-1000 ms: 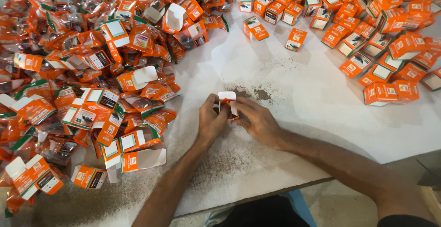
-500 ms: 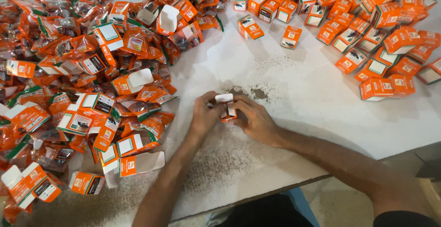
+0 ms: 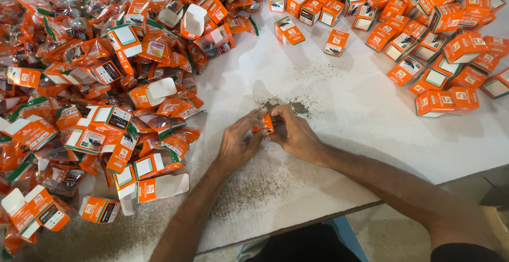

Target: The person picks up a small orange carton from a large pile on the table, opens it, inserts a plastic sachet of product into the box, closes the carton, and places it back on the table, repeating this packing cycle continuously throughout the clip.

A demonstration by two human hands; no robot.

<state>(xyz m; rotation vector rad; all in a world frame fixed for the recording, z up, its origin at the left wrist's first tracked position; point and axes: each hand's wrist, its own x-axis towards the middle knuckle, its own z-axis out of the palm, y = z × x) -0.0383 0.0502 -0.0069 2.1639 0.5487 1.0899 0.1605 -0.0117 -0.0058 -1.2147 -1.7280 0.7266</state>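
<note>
White and dusted with dark crumbs, the table fills nearly the whole view from above, its near edge running diagonally across the lower right. Both hands meet at its middle, clamped together on one small orange carton. The left hand grips the carton from the left with fingers curled over its top, and the right hand presses it from the right, thumb and fingertips touching its side. The carton sits just above the table surface between the two hands, mostly hidden by the fingers; whether its flap is open cannot be told.

A small patch of dark powder lies on the table just beyond the hands. To the left spreads a big heap of orange sachets and open cartons, several with white flaps standing up. At the upper right lies a looser spread of closed orange cartons, well apart from the hands. One single carton rests alone between that spread and the powder patch.
</note>
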